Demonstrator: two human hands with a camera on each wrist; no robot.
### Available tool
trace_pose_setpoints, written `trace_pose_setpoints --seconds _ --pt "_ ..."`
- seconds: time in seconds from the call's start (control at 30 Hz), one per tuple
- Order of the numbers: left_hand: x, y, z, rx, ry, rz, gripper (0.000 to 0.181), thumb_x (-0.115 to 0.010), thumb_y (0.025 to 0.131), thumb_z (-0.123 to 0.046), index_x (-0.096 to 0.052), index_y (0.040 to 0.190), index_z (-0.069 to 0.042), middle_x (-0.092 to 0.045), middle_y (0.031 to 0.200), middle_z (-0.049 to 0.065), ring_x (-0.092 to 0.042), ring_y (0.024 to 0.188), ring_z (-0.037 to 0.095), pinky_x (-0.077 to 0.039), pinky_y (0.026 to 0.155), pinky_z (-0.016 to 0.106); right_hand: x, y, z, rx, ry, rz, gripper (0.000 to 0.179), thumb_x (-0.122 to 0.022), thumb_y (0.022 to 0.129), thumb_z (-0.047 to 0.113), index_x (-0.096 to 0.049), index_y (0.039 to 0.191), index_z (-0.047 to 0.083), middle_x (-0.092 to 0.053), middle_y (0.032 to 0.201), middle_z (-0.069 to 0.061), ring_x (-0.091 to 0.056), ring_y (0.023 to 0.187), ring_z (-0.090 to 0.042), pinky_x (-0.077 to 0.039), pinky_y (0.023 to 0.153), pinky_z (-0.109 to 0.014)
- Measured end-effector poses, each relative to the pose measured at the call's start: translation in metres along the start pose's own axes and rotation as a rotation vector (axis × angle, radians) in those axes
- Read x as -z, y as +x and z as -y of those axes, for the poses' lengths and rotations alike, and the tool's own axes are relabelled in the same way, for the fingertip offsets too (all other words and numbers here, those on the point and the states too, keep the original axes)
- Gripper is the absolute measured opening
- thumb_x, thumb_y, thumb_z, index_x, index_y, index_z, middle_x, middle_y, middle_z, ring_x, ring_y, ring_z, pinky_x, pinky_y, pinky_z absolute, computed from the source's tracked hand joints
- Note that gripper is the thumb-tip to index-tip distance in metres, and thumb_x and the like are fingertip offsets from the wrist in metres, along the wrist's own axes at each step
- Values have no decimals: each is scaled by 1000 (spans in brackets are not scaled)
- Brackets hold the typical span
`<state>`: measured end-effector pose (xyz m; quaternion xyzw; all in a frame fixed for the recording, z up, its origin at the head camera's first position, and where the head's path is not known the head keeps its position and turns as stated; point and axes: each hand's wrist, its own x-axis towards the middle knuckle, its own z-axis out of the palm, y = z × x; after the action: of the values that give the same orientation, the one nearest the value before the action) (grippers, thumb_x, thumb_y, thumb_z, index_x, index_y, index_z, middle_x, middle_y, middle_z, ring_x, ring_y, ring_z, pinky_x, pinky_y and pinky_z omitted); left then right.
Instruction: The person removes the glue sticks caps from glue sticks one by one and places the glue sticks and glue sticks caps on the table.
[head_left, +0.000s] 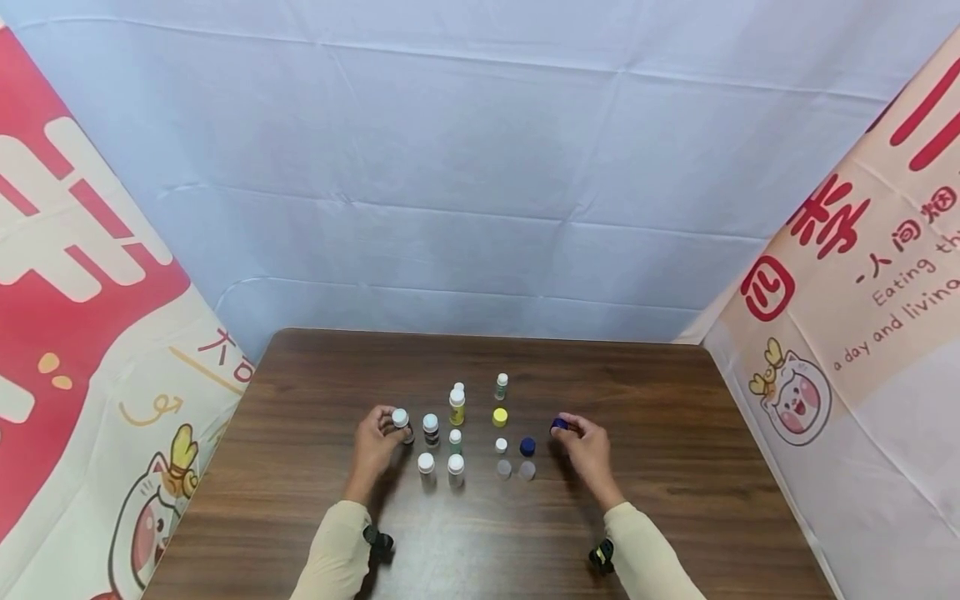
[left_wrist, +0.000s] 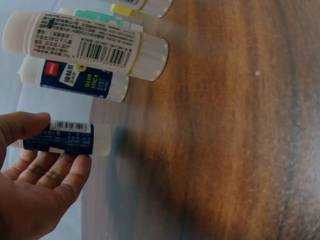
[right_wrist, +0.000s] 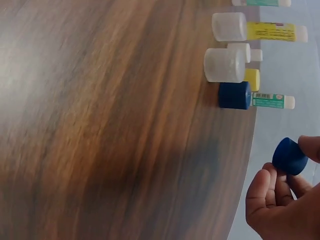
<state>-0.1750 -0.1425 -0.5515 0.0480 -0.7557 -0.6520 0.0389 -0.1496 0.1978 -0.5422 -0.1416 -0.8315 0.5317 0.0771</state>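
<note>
My left hand holds a dark blue glue stick upright by its sides, thumb on one side and fingers on the other. Whether its base touches the table cannot be told. Just right of it stand another dark blue glue stick and a white-labelled one. My right hand pinches a blue cap between thumb and fingers, raised off the table. A second blue cap sits on the wood to the left of that hand.
Several more glue sticks, including a yellow one and a green one, stand mid-table. Nearby lie a yellow cap, a small white cap and two translucent caps. A green glue stick stands farther back. Cloth hangs behind the table.
</note>
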Motion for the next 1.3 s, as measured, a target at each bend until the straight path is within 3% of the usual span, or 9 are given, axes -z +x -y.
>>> trace_pose_setpoints --seconds 0.07,0.13,0.23,0.47,0.67,0.87,1.3 --pt "-1 0 2 6 13 -1 32 -68 75 18 -54 103 11 -66 101 28 -62 99 42 -50 77 20 -1 0 -1 8 -53 7 31 -73 80 7 -70 110 -2 -70 88 -13 -58 67 -13 -46 55 -20" --pt "-1 5 14 4 27 -7 32 -70 74 16 -55 102 10 -67 100 26 -63 98 39 -50 76 18 -1 1 -3 12 -111 13 32 -73 79 9 -71 110 0 -70 88 -10 -58 71 -13 -45 59 -21" --pt "-2 5 17 -2 60 -5 32 -70 74 16 -55 102 9 -67 100 26 -64 98 38 -52 78 23 -2 2 -6 22 -169 25 32 -74 79 10 -71 110 1 -70 89 -10 -59 76 -15 -44 63 -22" --pt "-2 3 15 22 55 -4 31 -69 74 16 -56 100 8 -67 99 24 -64 98 36 -51 79 23 -5 2 -10 86 -282 51 29 -74 78 6 -72 106 0 -68 83 -7 -58 75 -16 -45 63 -26" --pt "-2 5 15 24 78 8 29 -70 75 15 -56 100 7 -67 99 24 -64 99 36 -53 82 29 -10 5 -15 136 -380 79 27 -74 77 3 -71 103 -2 -69 85 -10 -61 77 -22 -50 69 -36" --pt "-3 5 14 13 125 17 29 -72 74 13 -57 98 6 -68 97 21 -65 98 36 -54 83 34 -15 7 -19 151 -432 105 25 -75 75 4 -72 99 -1 -71 94 -16 -65 90 -30 -52 79 -45" --pt "-2 7 15 23 135 27 30 -72 73 13 -56 97 5 -69 96 20 -66 97 35 -53 84 38 -15 8 -15 152 -510 136 22 -80 69 6 -71 89 3 -70 85 -10 -64 79 -25 -52 72 -42"
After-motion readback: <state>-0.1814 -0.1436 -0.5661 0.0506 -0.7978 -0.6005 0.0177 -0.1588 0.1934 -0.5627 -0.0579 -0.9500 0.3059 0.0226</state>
